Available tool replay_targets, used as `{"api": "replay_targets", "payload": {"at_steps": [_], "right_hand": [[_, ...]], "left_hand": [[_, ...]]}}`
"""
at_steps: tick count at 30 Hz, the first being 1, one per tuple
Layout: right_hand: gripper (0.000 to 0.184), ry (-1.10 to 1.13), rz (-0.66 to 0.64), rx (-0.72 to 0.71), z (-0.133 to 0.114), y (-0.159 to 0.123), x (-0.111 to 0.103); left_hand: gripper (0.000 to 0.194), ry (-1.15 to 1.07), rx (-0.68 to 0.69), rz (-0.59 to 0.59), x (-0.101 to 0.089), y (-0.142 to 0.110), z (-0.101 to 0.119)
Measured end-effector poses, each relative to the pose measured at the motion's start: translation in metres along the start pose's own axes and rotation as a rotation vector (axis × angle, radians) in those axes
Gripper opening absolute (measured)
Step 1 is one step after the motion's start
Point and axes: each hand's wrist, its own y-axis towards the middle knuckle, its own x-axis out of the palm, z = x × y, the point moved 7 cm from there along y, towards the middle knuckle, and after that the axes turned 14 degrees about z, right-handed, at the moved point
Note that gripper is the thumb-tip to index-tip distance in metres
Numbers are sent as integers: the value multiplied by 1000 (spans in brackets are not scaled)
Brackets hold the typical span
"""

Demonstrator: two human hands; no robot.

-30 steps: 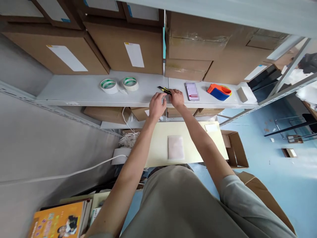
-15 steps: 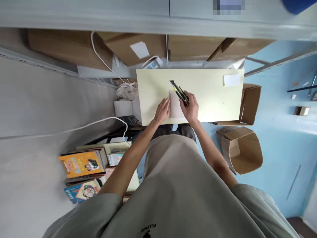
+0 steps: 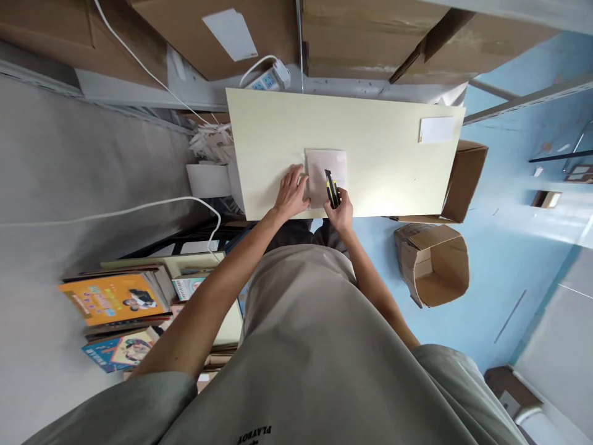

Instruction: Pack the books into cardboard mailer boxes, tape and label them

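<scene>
In my right hand (image 3: pixel 340 214) is a black and yellow utility knife (image 3: pixel 332 190), its tip pointing away from me. The knife is above the lower right part of a flat, pale, wrapped packet (image 3: pixel 317 179). My left hand (image 3: pixel 291 193) rests at the packet's left edge, palm down with the fingers apart, and holds nothing. The packet lies flat on a cream tabletop (image 3: pixel 384 161). Whether the knife touches the packet I cannot tell.
A white card (image 3: pixel 436 130) lies at the table's right end. Behind stand cardboard boxes (image 3: pixel 365 43) and a power strip (image 3: pixel 266 80). An open carton (image 3: pixel 435 272) sits on the floor at right. Books (image 3: pixel 120 296) are stacked at lower left, near a white cable (image 3: pixel 139 207).
My hands have come down from the shelf to the table, and the right one has brought the utility knife over the packet. The view has tilted down.
</scene>
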Motion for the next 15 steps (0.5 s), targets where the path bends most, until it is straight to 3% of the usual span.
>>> {"api": "replay_targets", "payload": {"at_steps": [7,15], "right_hand": [[71,-70,-76,-231,-26,25,30],[76,-247,-186,-221,-67,43,50]], "left_hand": [[104,136,54,-80,-3,19,-13],[102,183,113,-103,-16,30,-26]]}}
